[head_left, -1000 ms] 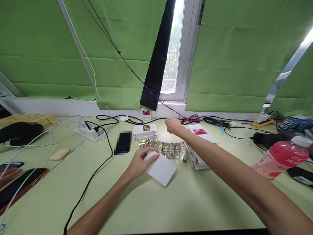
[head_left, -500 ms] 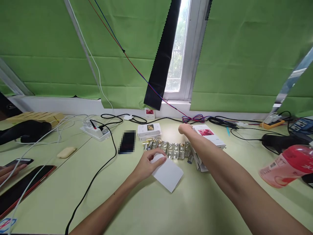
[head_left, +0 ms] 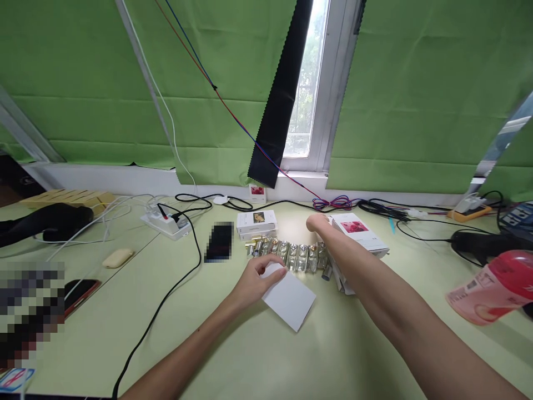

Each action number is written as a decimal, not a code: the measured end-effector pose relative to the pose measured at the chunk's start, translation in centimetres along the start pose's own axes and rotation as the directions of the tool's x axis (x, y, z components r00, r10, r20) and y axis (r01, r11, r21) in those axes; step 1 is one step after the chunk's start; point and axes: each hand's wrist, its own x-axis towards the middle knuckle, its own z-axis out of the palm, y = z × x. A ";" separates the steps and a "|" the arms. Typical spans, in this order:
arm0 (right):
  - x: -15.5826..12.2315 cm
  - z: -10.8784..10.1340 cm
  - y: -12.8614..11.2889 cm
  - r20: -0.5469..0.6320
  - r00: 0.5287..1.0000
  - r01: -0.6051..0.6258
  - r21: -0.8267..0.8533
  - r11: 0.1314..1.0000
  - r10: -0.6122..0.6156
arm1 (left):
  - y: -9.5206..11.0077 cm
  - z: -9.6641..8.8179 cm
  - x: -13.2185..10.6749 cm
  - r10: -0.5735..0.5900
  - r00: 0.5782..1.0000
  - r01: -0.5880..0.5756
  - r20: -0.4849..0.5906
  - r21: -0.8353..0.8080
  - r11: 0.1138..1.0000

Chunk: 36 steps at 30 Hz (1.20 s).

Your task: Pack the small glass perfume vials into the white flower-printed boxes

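By right hand (head_left: 318, 223), box (head_left: 368, 235) (red-labelled)

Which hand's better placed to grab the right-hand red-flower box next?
Probably right: the right hand is beside that white box, though its grip is hidden. The left hand is farther away, pinching a white card.

The near white card (head_left: 290, 300) has a smooth, matt, papery face. Just beyond it, the small bottles (head_left: 302, 257) look like clear, glossy glass, and the gold-toned pieces (head_left: 250, 244) at their left end shine like metal. The red-pictured box (head_left: 366, 236) on the right is smooth white cardboard. The tabletop (head_left: 250, 361) is smooth with a satin sheen. The far green curtains (head_left: 416, 111) are creased, matt cloth. At right, 1 pink bottle (head_left: 483, 294) is glossy plastic.
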 end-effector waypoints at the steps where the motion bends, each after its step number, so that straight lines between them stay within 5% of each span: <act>1: -0.1 0.1 -0.1 0.030 0.999 -0.035 -0.016 0.999 0.036 | 0.0 0.0 0.0 -0.002 1.000 0.002 -0.002 -0.001 1.000; 6: -0.6 0.3 -0.2 0.110 0.981 -0.150 -0.083 0.985 0.159 | 0.1 0.0 0.0 0.001 1.000 -0.001 -0.007 -0.004 1.000; 19: -2.3 -0.1 -1.0 0.006 0.998 0.061 -0.027 0.998 -0.061 | 0.0 0.0 -0.1 0.001 1.000 -0.001 -0.025 -0.010 1.000; 29: -4.7 -2.1 -2.4 -0.195 0.963 0.197 0.049 0.979 -0.184 | 0.0 0.7 -0.2 -0.038 0.989 0.033 -0.144 -0.036 0.999; 36: -6.8 -4.0 -3.3 -0.434 0.866 0.340 0.142 0.930 -0.250 | -0.9 2.1 -0.5 -0.002 0.962 0.002 -0.274 0.000 1.000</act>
